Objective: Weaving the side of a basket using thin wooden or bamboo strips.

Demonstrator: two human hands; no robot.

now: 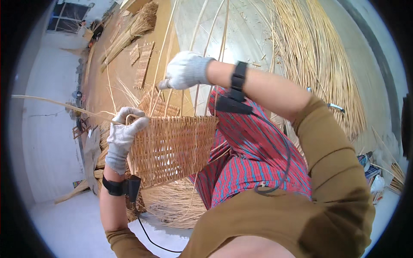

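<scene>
A woven cane panel point(172, 146) rests against my lap, with long bare stakes point(198, 38) rising from its upper edge. My left hand point(124, 133), in a white knit glove, grips the panel's upper left corner, beside a long loose cane point(51, 101) sticking out leftward. My gloved right hand point(185, 71) is up among the stakes above the panel, fingers curled; what they hold, if anything, is hidden. Both wrists wear black straps with attached devices and cables. My legs, in red and blue striped cloth point(254, 142), lie behind and right of the panel.
Long cane bundles point(314, 51) lie on the floor at upper right. Straw bundles point(133, 30) and smaller woven pieces point(144, 64) lie on a brown sheet at upper left. A white wall point(51, 146) is at left. Loose cane point(172, 206) lies below the panel.
</scene>
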